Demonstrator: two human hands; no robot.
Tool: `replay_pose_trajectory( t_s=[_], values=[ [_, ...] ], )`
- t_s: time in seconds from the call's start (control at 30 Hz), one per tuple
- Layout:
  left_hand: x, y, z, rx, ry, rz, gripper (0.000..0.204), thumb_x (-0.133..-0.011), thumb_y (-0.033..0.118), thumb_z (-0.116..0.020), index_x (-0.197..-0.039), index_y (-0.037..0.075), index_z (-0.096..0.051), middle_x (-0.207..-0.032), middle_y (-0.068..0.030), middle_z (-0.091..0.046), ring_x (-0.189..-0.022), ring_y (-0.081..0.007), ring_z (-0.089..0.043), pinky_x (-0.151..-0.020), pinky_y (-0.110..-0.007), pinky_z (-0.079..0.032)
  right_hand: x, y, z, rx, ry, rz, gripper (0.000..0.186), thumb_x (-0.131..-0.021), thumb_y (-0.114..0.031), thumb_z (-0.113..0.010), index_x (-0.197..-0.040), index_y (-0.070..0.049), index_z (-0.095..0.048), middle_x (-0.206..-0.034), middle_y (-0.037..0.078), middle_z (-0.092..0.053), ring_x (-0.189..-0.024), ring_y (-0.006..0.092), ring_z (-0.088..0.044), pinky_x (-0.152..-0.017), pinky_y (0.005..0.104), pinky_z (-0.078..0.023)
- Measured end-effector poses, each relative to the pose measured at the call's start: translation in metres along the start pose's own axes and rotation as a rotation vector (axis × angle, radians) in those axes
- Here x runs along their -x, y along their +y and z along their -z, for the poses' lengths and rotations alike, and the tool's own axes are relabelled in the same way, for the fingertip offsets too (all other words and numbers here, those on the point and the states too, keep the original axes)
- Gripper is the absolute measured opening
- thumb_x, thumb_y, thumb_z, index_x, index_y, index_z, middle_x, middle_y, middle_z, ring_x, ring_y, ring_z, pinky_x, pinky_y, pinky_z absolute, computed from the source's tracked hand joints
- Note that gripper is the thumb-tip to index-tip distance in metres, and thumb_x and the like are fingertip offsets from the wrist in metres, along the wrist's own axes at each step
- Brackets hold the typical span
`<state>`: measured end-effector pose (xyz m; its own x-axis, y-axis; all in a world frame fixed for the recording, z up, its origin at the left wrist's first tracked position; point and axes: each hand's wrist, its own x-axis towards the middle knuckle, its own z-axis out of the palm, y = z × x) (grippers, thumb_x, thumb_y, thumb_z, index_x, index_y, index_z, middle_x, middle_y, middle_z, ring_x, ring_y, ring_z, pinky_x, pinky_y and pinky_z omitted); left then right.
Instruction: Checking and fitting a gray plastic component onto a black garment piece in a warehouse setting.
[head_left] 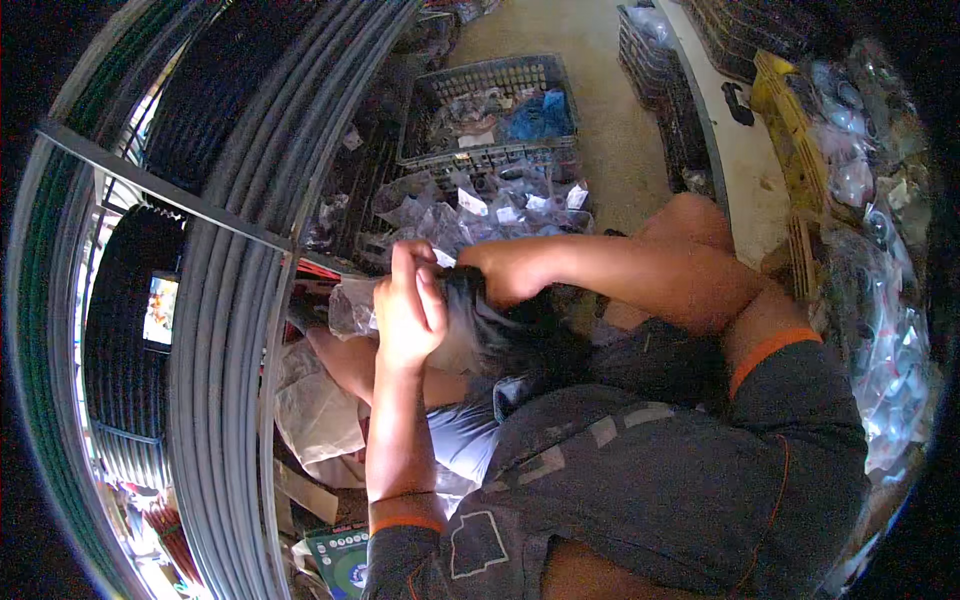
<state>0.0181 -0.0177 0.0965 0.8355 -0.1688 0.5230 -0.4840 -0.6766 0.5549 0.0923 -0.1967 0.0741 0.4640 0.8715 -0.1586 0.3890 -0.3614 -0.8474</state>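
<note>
The person's two hands meet over the lap. A floppy black thing [482, 325] is between them, just above the knees. I can't tell what it is. The left hand [410, 305] has its fingers curled tight, holding the side of the black thing. The right hand [507, 272] bends down into the top of it. Its fingers are hidden, so I can't tell if they are wide or narrow.

Past the hands is a pile of clear bags [500, 208]. Behind that is a black basket [490, 74] with a blue bag [540, 114] in it. Big loops of gray pipe [265, 155] stand on the left. A yellow crate [782, 105] and more plastic bags [882, 345] are on the right.
</note>
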Motion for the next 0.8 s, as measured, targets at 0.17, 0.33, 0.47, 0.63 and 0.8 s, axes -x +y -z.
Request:
replay_pose_trajectory(
  t_s=[0.17,0.33,0.47,0.63,0.8],
  values=[
    [0.010,-0.011,-0.029,0.046,0.210,0.155,0.032,-0.103,0.031,-0.034,-0.100,0.003,-0.050,-0.078,-0.0169,-0.059,-0.072,-0.0316,-0.063,-0.065,-0.041,-0.048,0.001,-0.017,-0.003,0.398,0.314,-0.037,0.028,-0.068,-0.012,-0.067,-0.094,-0.002,-0.066,-0.087,0.024,-0.067,-0.088,0.0412,-0.065,-0.074,0.0483,-0.052],
    [0.013,-0.019,-0.047,0.370,0.315,0.473,0.050,-0.105,0.046,-0.033,-0.110,0.001,-0.054,-0.107,-0.0118,-0.061,-0.102,-0.0195,-0.056,-0.088,-0.037,-0.044,-0.001,-0.014,-0.005,0.645,0.645,0.090,0.023,-0.066,-0.015,-0.072,-0.085,-0.007,-0.061,-0.083,0.013,-0.067,-0.081,0.0355,-0.066,-0.068,0.0463,-0.053],
    [0.012,-0.038,-0.023,1.462,-0.004,0.916,0.059,-0.100,0.054,-0.038,-0.133,0.007,-0.053,-0.130,-0.0104,-0.060,-0.120,-0.0280,-0.056,-0.105,-0.044,-0.042,0.004,-0.010,0.000,0.719,0.727,0.290,0.031,-0.062,-0.018,-0.077,-0.082,-0.007,-0.056,-0.081,0.010,-0.063,-0.079,0.0338,-0.065,-0.065,0.0444,-0.053],
    [0.023,-0.052,0.002,1.482,0.157,0.762,0.057,-0.099,0.063,-0.033,-0.103,0.012,-0.058,-0.074,-0.0028,-0.057,-0.059,-0.0161,-0.052,-0.052,-0.027,-0.040,0.003,-0.012,0.010,0.235,0.848,0.360,0.025,-0.066,-0.008,-0.075,-0.084,-0.003,-0.059,-0.079,0.011,-0.064,-0.076,0.0246,-0.063,-0.066,0.0395,-0.049],
    [0.026,-0.041,0.003,1.320,0.524,0.638,0.047,-0.103,0.051,-0.036,-0.125,0.012,-0.050,-0.091,-0.0089,-0.060,-0.077,-0.0214,-0.057,-0.072,-0.033,-0.049,-0.004,-0.010,0.014,-1.084,0.519,0.244,0.015,-0.094,-0.012,-0.056,-0.103,-0.002,-0.063,-0.093,0.000,-0.068,-0.086,0.0125,-0.064,-0.083,0.0303,-0.050]
  ],
)
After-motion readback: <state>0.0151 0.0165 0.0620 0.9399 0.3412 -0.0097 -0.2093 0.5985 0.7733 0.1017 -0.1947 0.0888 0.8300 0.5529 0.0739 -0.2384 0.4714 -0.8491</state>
